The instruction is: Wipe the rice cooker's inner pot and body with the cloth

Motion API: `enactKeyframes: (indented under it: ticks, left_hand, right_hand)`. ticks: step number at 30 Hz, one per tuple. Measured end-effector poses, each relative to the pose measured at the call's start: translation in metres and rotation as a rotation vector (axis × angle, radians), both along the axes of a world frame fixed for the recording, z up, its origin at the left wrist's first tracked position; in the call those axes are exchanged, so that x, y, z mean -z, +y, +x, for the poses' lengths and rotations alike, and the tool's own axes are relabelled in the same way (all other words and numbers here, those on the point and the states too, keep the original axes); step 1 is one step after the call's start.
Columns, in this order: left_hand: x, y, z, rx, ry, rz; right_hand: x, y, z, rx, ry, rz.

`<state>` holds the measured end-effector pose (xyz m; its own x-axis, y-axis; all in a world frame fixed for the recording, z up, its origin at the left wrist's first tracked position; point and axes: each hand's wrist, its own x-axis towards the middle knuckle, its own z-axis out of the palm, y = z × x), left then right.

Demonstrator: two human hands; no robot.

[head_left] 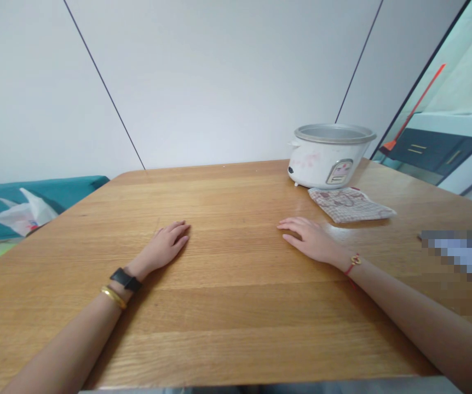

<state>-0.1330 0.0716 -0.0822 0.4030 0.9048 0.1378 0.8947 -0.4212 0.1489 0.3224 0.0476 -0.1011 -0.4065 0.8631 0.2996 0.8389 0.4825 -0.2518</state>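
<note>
The left hand (168, 243) and the right hand (308, 238) lie palm down on the wooden table (228, 306), well apart, with their fingers loose and their thumbs out to the side. Near the right hand, a bit farther back, is a flat checked cloth (349, 207), and right behind that sits a white rice cooker (316, 164) with its top open. A white plastic bag (20, 214) is on the teal seat (82, 189) off to the left.

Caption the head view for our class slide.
Two empty hands rest on a wooden table, a cloth before an open rice cooker.
</note>
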Motion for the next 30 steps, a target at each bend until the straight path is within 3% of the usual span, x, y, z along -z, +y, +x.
enactKeyframes:
  ticks: [30]
  left_hand:
    - [-0.0034, -0.0017, 0.0023, -0.005, -0.026, -0.007]
  right_hand:
    - [-0.0004, -0.0013, 0.0001, 0.0, -0.012, 0.005]
